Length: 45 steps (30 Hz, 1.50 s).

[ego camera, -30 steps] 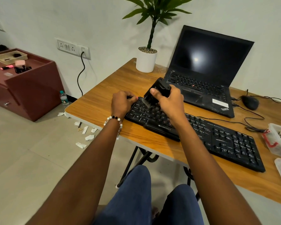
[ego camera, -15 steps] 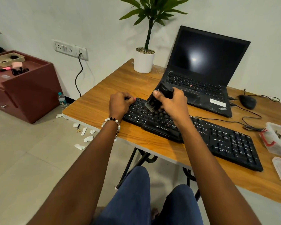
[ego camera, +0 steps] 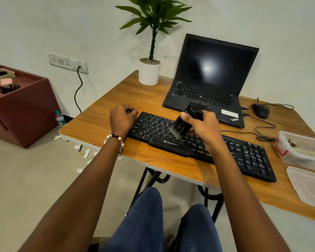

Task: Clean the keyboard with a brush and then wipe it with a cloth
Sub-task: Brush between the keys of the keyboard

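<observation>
A black keyboard [ego camera: 247, 157] lies slanted on the wooden table [ego camera: 102, 124]. My right hand [ego camera: 204, 128] grips a black brush [ego camera: 183, 122] and tilts it so the bristles touch the keys in the left-middle part, just above the brand label. At the keyboard's left end my left hand [ego camera: 123, 118], with a bead bracelet on its wrist, is curled and holds that end. No cloth can be picked out.
An open black laptop [ego camera: 207, 95] stands behind the keyboard, a white plant pot [ego camera: 149, 73] to its left, a wired mouse [ego camera: 260, 110] to its right. A clear plastic box [ego camera: 302, 150] and its lid [ego camera: 309, 186] sit at the table's right edge. Paper scraps [ego camera: 85, 153] litter the floor.
The brush has swept from the upper-left keys down and to the right, toward the front rows. My left hand has stayed at the keyboard's left end.
</observation>
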Each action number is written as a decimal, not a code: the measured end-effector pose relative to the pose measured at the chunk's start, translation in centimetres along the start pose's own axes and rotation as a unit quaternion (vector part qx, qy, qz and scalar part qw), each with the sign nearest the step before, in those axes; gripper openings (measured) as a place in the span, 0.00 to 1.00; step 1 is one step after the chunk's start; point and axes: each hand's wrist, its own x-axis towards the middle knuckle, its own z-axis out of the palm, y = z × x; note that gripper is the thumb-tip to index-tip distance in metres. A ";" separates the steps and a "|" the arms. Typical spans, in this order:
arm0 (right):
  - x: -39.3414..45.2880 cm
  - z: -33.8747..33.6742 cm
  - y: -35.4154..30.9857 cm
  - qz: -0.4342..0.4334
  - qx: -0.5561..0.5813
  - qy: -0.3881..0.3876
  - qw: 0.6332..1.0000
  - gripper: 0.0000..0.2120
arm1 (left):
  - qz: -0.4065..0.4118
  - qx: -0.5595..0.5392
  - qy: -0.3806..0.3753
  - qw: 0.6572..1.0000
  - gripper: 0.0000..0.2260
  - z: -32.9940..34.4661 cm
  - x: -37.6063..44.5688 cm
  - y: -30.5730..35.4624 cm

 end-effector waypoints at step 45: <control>5.1 1.3 -2.3 -0.044 -0.139 -0.100 0.984 0.12 | 0.080 0.192 -0.095 0.973 0.08 4.2 -2.4 4.1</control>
